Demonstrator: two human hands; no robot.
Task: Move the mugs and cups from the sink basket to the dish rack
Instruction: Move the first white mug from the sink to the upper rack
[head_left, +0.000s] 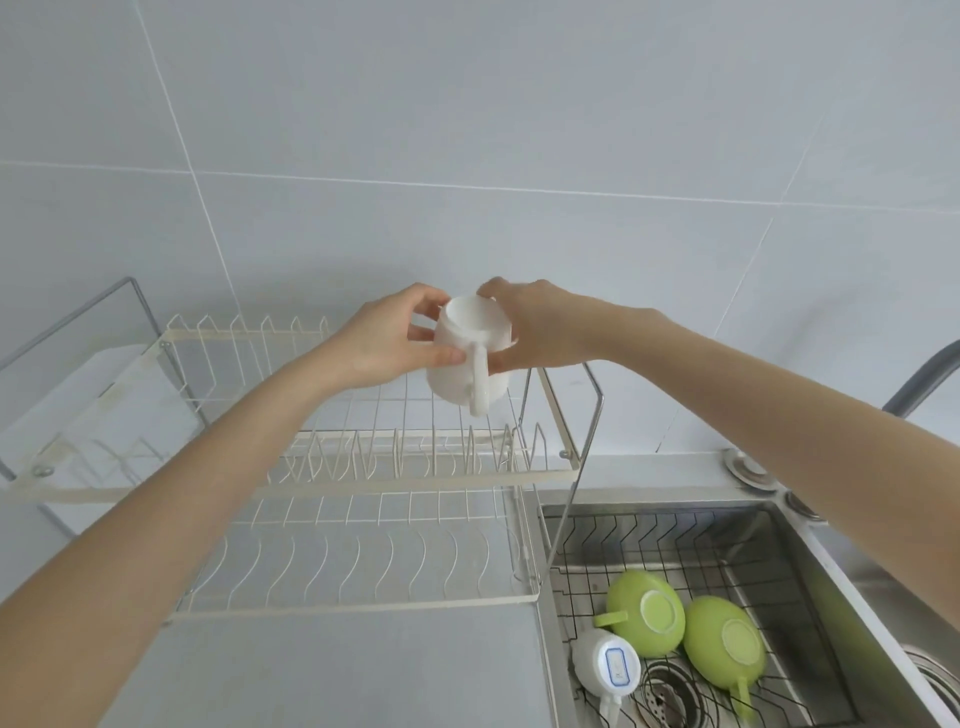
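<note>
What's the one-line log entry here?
both hands: left hand, right hand | white mug inverted over dish rack | sink basket: three left

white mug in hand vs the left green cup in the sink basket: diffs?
The white ceramic mug is tall and plain white; the green cup is low, wide and lime. The white mug is held above the cream wire dish rack by both hands; the green cup lies bottom-up in the black wire sink basket. Both have one handle.

The white mug (470, 353) is partly covered — the left hand (387, 340) hides its left side, the right hand (540, 332) its right side and rim. The white cup (607, 667) in the sink basket (675, 525) carries a blue-framed mark too small to read. The faucet (922, 379) and both forearms run off the frame's edge.
</note>
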